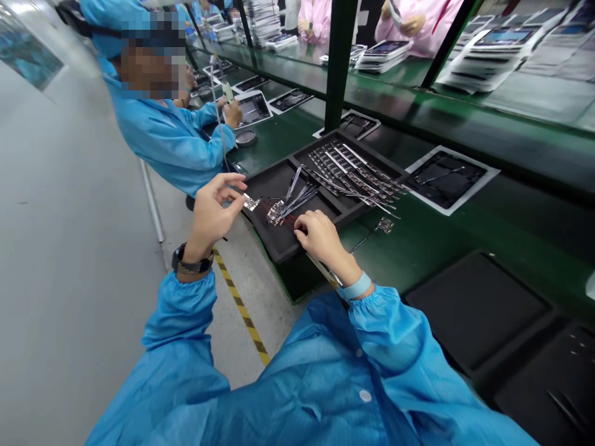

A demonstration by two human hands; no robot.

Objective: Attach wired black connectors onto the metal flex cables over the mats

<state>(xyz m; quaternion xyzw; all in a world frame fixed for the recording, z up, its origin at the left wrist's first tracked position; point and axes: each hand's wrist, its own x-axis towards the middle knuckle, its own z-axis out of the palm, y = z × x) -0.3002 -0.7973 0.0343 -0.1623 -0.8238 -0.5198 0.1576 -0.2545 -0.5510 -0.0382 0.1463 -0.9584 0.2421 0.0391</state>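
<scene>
So the left hand point(217, 207) has its fingers pinched on a small circuit board point(251, 202), up over the left end of a black tray point(297, 246), just beside a pile of boards point(275, 214). Right hand's point(321, 240) curled at the tray's near edge by some thin red wires point(289, 219); can't tell if those fingers grip anything. Thin strips point(341, 162) fill the far compartment. A green post point(339, 65) stands right behind the tray, under a shelf point(297, 57) of stacked stuff, and a co-worker in blue point(162, 139) sits close on the left at the same green worktop point(372, 263). White marking point(364, 13) behind the post is too cut off to read.

From our head we look forward and down, at close range, upon the green worktop point(425, 251)
</scene>
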